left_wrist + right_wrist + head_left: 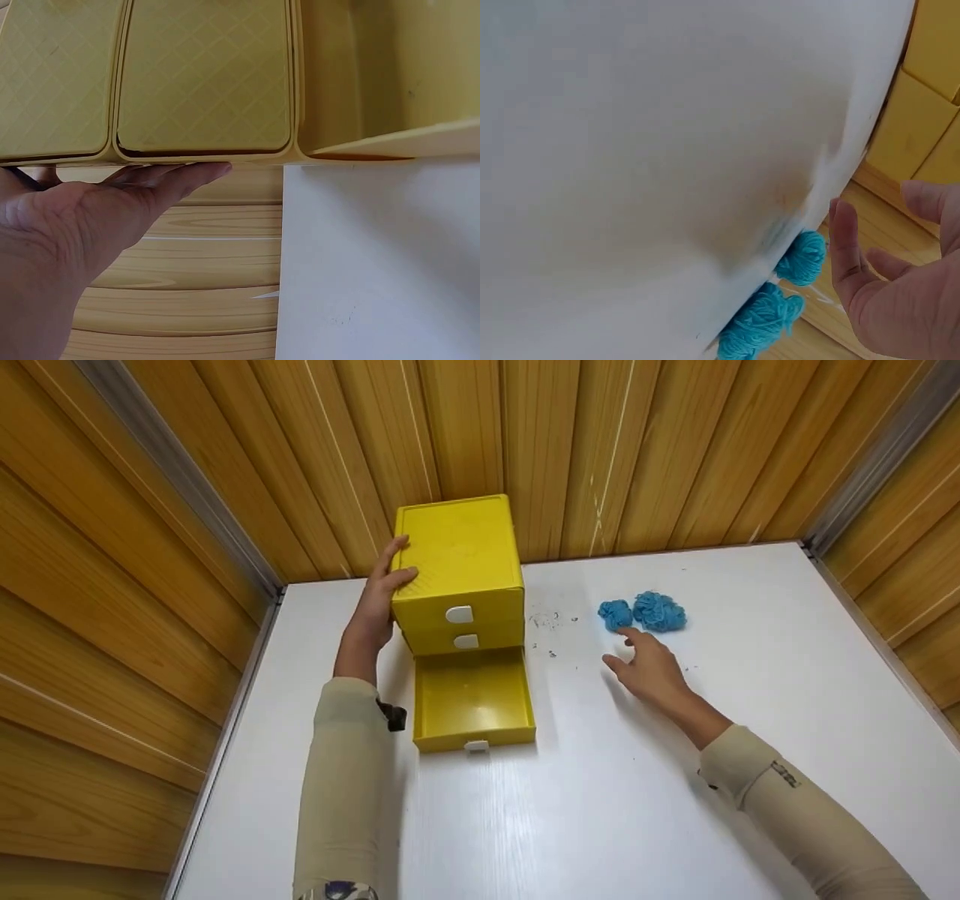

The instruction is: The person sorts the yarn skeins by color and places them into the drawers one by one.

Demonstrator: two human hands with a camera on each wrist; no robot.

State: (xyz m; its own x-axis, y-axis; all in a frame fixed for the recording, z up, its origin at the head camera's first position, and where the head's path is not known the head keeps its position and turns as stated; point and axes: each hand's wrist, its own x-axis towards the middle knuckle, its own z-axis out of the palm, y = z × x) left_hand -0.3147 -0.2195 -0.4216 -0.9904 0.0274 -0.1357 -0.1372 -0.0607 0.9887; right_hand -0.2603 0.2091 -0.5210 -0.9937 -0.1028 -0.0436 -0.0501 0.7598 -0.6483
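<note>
A yellow drawer unit (459, 547) stands on the white table, its bottom drawer (472, 701) pulled out with nothing inside. The two upper drawers are closed and carry white tabs. My left hand (375, 600) steadies the unit's left side; in the left wrist view that hand (97, 217) has its fingers laid straight along the side wall. Two blue yarn balls lie to the right: a small one (616, 615) and a larger one (660, 611). Just in front of them hovers my right hand (651, 667), fingers spread and holding nothing. In the right wrist view, the yarn balls (802, 259) appear beyond the fingers.
Wood-patterned panels (540, 457) rise behind the white table (600, 810) and on both sides. Small dark specks (551, 652) dot the tabletop between the drawer unit and the yarn.
</note>
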